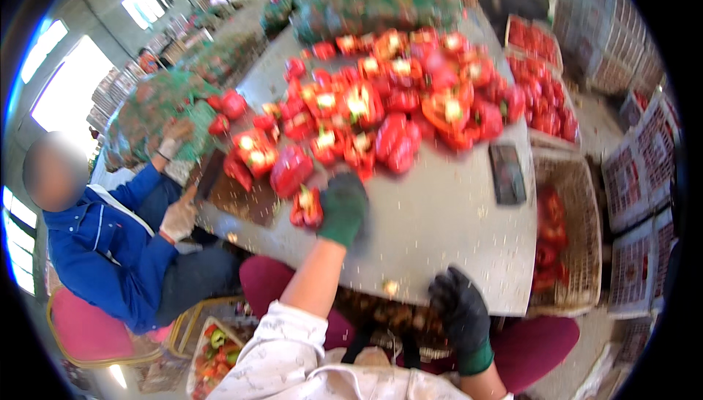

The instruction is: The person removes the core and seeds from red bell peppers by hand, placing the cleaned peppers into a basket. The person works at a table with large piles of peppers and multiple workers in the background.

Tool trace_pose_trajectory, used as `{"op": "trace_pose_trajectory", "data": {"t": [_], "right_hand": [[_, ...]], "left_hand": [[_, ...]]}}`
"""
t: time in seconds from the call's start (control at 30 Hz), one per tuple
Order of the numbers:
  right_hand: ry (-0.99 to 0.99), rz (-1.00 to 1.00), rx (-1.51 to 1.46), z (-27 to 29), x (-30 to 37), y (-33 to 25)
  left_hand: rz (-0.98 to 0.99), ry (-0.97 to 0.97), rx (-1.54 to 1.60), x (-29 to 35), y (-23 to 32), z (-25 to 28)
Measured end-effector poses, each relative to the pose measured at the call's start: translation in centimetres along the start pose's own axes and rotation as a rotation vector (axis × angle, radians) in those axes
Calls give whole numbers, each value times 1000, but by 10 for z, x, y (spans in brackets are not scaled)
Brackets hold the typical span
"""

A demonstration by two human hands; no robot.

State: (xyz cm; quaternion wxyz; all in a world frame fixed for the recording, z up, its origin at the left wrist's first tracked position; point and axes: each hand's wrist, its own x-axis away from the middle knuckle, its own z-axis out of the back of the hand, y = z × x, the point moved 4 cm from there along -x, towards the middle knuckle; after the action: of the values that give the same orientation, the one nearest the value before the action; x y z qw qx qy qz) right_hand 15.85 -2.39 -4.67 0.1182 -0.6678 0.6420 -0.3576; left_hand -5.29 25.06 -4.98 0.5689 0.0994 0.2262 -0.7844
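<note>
My left hand [343, 208], in a green glove, reaches over the metal tabletop [439, 217] at the near edge of a pile of red bell peppers [399, 144]. Its back faces up and its fingertips are blurred, so whether it grips a pepper is unclear. Touching its left side is a cut red pepper piece [306, 208] with pale core showing. Low at the table's front edge, my right hand [460, 312] wears a black glove with a green cuff. Its fingers are loosely bent and apart, with nothing visible in them. Many peppers are cut open, showing pale seed cores.
A dark phone-like slab [507, 174] lies at the table's right. Beside the table stands a basket [586, 253] of peppers; crates [637, 173] are stacked beyond. Green mesh sacks [377, 8] lie at the back. At left sits a co-worker in a blue jacket [110, 253], gloved hands near another sack.
</note>
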Motion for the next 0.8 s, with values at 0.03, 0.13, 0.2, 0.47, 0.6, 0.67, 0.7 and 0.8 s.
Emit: {"op": "trace_pose_trajectory", "data": {"t": [0.03, 0.13, 0.2, 0.47, 0.6, 0.67, 0.7, 0.8], "right_hand": [[-10, -9, 8, 1, -5, 3], [-15, 53, -5, -6, -6, -4], [-62, 31, -25, -9, -7, -3], [-169, 159, -42, -24, 11, -10], [-166, 200, -49, -22, 10, -14], [-120, 209, -52, -25, 9, -11], [-119, 142, -76, -27, 7, -10], [-261, -3, -205, -32, 5, -5]], "left_hand": [[1, 29, -60, 3, 3, -3], [68, -61, 129, -5, 3, 10], [126, -130, 119, -3, -2, 13], [139, -364, 319, -1, -9, 22], [75, -234, 537, 20, 4, 43], [-41, -85, 756, 43, 17, 55], [-127, 48, 880, 57, 26, 63], [-338, -4, 1120, 94, 85, 121]]}}
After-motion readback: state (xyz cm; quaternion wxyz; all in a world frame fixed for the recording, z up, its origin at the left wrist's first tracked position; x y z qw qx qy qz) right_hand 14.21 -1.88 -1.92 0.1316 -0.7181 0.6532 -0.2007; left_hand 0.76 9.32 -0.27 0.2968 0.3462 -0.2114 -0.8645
